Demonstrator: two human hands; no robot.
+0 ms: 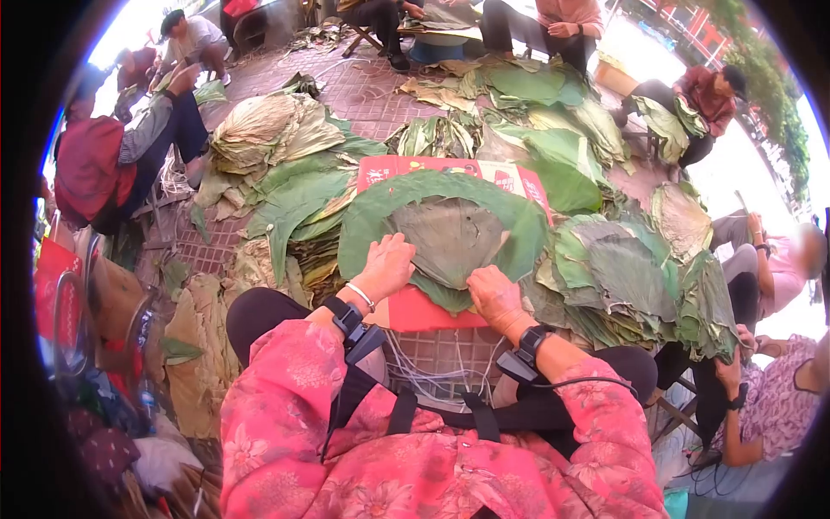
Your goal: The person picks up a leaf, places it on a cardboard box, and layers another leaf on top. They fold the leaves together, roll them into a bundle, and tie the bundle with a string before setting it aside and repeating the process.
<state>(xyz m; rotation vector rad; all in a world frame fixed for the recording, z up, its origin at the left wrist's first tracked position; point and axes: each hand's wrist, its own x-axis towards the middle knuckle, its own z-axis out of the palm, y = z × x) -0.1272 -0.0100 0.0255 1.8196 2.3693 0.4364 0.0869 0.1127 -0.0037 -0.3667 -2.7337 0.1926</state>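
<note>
A large green lotus leaf (367,227) is spread over a red cardboard box (424,313) in front of my knees. On top of it lies a smaller, greyish-brown dried leaf (450,238). My left hand (389,266) is closed at the left edge of the dried leaf, fingers bent over the rim. Lower on the right side, my right hand (496,298) pinches the near edge of the leaves. Whether each hand grips only the dried leaf or the green one too is hard to make out.
Leaf piles surround the box: a pale dried heap (272,134) at the far left, a green stack (618,272) on the right, and more leaves (553,160) behind. White strings (437,363) lie on the brick floor below. Several people sit around, one at left in a red vest (95,169).
</note>
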